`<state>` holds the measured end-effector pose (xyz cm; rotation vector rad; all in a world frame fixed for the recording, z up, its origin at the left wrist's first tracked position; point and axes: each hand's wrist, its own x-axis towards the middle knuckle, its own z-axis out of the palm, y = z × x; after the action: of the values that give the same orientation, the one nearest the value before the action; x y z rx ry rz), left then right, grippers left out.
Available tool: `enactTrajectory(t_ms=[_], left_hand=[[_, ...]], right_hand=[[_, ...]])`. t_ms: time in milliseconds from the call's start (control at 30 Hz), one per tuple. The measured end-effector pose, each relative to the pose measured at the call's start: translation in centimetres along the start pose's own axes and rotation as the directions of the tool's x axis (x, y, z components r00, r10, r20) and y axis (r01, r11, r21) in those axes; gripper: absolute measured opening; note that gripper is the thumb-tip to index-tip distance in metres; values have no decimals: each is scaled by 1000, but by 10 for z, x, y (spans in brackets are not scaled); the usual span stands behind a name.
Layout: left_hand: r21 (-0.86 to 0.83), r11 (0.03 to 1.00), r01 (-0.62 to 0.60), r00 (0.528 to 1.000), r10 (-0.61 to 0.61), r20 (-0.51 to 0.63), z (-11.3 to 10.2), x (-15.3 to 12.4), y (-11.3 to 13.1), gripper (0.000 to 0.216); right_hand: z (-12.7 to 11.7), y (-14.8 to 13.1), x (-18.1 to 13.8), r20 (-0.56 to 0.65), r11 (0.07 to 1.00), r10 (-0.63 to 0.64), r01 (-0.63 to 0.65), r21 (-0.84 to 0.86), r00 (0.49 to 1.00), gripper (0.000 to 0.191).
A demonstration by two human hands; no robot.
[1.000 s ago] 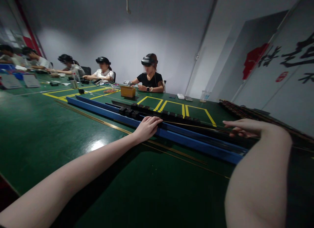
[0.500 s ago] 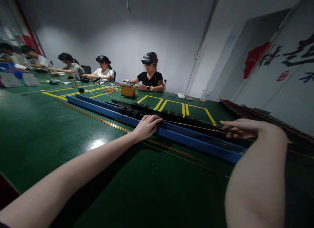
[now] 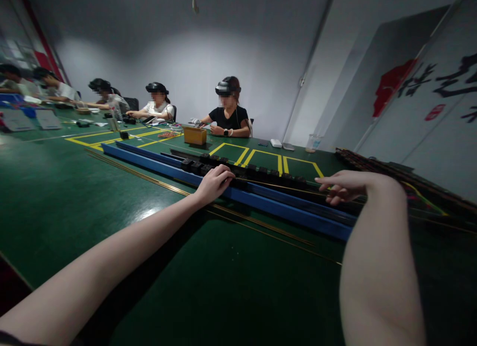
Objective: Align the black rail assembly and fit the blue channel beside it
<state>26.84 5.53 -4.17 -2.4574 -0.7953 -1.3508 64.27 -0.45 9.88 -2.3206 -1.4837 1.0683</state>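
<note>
My left hand (image 3: 215, 183) is closed over the blue channel (image 3: 278, 202). A thin brass rod (image 3: 276, 184) starts at its fingertips and runs right to my right hand (image 3: 341, 187). There the index finger is stretched out, the other fingers are curled, and the rod passes between them. Just left of my left hand, several black blocks (image 3: 194, 166) sit along the channel. My left palm hides whether a block lies beneath it. Behind the channel stretches a long row of black blocks (image 3: 268, 173).
More brass rods (image 3: 149, 175) lie on the green table (image 3: 238, 296) in front of the channel. A dark stack of long strips (image 3: 357, 159) lies at the right. Beyond are yellow tape outlines (image 3: 263, 155), a small brown box (image 3: 195, 135), a plastic cup (image 3: 313, 142) and several seated people.
Both hands have moved left, my left hand closer to the black blocks in the channel. The brass rod between the hands has shifted left along with them.
</note>
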Motion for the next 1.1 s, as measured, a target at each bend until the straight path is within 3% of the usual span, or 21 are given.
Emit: enactTrajectory(t_ms=[133, 333, 667, 800, 967, 1100], left_hand=[[-164, 984, 66, 998, -68, -7, 0, 1, -1, 19], [-219, 973, 77, 995, -87, -38, 0, -1, -11, 19], [-141, 986, 92, 995, -96, -22, -3, -6, -19, 27], [-56, 991, 125, 991, -127, -33, -3, -7, -19, 25], [-24, 988, 150, 988, -151, -34, -7, -6, -18, 23], [12, 994, 111, 994, -111, -16, -9, -5, -15, 22]], right_hand=[[5, -8, 2, 19, 999, -17, 17, -29, 1000, 42], [14, -20, 7, 52, 997, -27, 31, -78, 998, 41], [45, -53, 16, 160, 955, -107, 146, -256, 981, 53], [63, -70, 14, 237, 933, -139, 208, -295, 962, 50], [73, -84, 12, 320, 835, -306, 414, -361, 897, 46], [79, -91, 9, 319, 816, -311, 424, -392, 895, 37]])
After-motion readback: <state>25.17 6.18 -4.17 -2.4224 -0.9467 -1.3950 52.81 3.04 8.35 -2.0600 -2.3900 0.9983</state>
